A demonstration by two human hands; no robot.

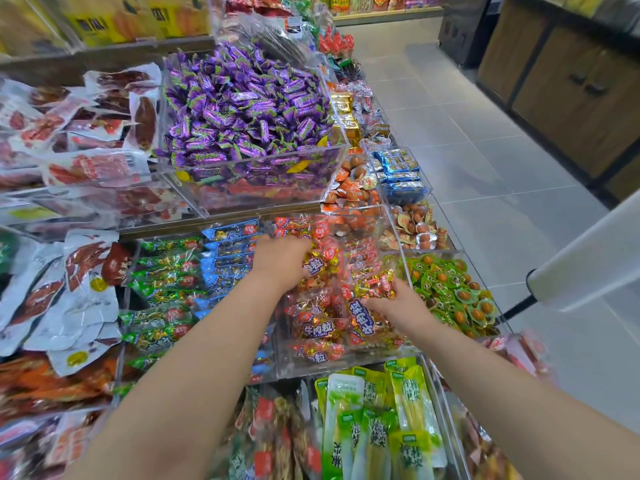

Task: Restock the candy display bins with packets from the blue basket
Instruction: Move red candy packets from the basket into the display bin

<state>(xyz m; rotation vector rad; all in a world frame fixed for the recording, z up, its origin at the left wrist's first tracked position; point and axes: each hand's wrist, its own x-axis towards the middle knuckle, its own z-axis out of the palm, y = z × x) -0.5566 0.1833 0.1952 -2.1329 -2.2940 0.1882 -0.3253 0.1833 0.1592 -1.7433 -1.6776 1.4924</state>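
Meanwhile, shop aisle | R hand (398, 301) pinched red-gold packet (375, 284) over clear bin (281, 344) | L hand (280, 261) fingers buried among binned pkts (322, 329), grip unclear | blue basket out of shot | pkts prob. light, crinkly, slippery; best taken by edge seam.

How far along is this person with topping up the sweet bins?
Looks done: the clear bin of red packets is nearly full, the blue packets and green packets beside it too. In hand: the right hand grips a red packet over that bin; the left hand reaches in further back. Left: unclear, the blue basket is out of view.
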